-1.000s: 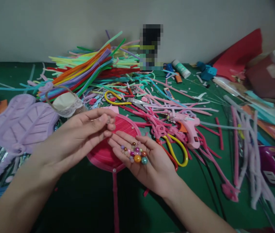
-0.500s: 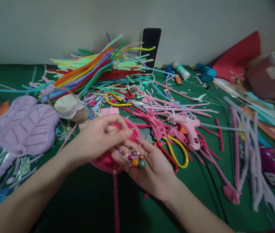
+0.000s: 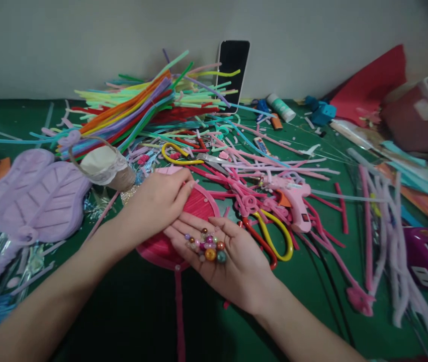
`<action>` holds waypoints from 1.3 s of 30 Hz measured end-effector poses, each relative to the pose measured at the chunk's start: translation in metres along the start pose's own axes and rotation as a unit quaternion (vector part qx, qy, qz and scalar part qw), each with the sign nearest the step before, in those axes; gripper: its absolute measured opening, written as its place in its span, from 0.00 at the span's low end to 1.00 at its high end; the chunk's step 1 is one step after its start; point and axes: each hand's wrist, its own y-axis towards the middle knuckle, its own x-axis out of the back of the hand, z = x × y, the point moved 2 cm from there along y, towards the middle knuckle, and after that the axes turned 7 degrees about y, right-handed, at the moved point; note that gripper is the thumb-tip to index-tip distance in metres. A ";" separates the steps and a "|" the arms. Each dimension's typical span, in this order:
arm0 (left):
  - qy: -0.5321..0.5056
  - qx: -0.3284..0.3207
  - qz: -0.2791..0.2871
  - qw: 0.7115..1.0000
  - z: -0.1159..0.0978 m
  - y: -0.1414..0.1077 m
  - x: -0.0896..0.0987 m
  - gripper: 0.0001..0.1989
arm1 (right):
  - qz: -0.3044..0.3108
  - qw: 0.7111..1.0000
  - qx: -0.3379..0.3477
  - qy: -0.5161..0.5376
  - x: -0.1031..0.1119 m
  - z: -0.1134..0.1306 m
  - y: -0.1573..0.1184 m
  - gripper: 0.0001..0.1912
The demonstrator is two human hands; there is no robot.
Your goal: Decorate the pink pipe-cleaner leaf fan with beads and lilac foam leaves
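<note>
My right hand (image 3: 232, 266) lies palm up, cupped under a small heap of coloured beads (image 3: 209, 245), with two larger ones in orange and teal. Just left of it, my left hand (image 3: 157, 198) is closed, its thumb against the curled forefinger; anything between them is hidden. Both hands are over a round pink fan (image 3: 157, 251) with a shiny red-pink face and a long pink handle (image 3: 180, 311), and partly cover it. A pearl-like bead (image 3: 177, 268) sits where the handle meets the rim.
Pipe cleaners (image 3: 131, 110) are heaped at the back before a phone (image 3: 233, 70). Scissors (image 3: 277, 236) and a pink glue gun (image 3: 296, 201) lie to the right among pink pieces. Lilac leaf-shaped fans (image 3: 44, 201) and a small basket (image 3: 106, 166) are at left.
My left hand has lowered and drawn slightly left, away from above the right fingertips, toward the fan. My right hand still holds the beads, its fingers a little flatter.
</note>
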 end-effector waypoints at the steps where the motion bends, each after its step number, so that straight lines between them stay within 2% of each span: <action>1: 0.031 -0.010 0.002 0.999 0.001 0.002 -0.003 0.14 | -0.004 1.000 0.004 0.005 0.001 0.000 0.001 0.24; 6: 0.035 -0.064 0.069 0.995 0.001 0.008 -0.016 0.11 | -0.025 0.999 0.024 0.025 0.004 0.000 0.004 0.24; 11: 0.062 -0.065 0.051 0.995 -0.006 0.012 -0.026 0.10 | -0.082 0.995 0.042 0.038 0.003 -0.001 0.002 0.23; 14: 0.048 -0.060 0.039 0.996 -0.006 0.012 -0.029 0.11 | -0.094 0.994 0.045 0.035 0.001 -0.001 0.002 0.23; 16: 0.026 -0.060 0.034 0.997 -0.004 0.010 -0.023 0.11 | -0.079 0.996 0.040 0.029 0.001 -0.001 0.002 0.22; 19: -0.061 -0.077 0.037 0.994 -0.002 0.004 -0.002 0.08 | -0.035 0.997 0.050 0.037 -0.001 0.002 0.000 0.18; 23: -0.173 -0.140 0.157 0.962 -0.004 -0.008 0.022 0.09 | 0.010 0.998 0.046 0.029 -0.004 0.009 -0.004 0.19; 25: -0.197 -0.142 0.178 0.954 -0.004 -0.011 0.028 0.12 | 0.016 0.999 0.040 0.024 -0.005 0.011 -0.005 0.20; 28: -0.208 -0.129 0.153 0.957 -0.003 -0.014 0.032 0.13 | 0.029 0.998 0.048 0.034 -0.005 0.013 -0.005 0.21; 31: -0.216 -0.134 0.111 0.961 -0.008 -0.022 0.030 0.08 | 0.064 0.996 0.049 0.031 -0.004 0.014 -0.006 0.23; 33: -0.219 -0.127 0.055 0.966 -0.012 -0.030 0.025 0.05 | 0.086 0.995 0.051 0.030 -0.004 0.015 -0.007 0.24; 36: -0.214 -0.092 -0.044 0.972 -0.015 -0.043 0.015 0.06 | 0.103 0.993 0.058 0.030 -0.005 0.016 -0.008 0.25; 37: -0.213 -0.081 -0.065 0.972 -0.016 -0.046 0.012 0.07 | 0.108 0.992 0.060 0.027 -0.006 0.016 -0.008 0.26; 39: -0.218 -0.065 -0.071 0.971 -0.015 -0.050 0.008 0.08 | 0.122 0.990 0.067 0.018 -0.007 0.016 -0.008 0.26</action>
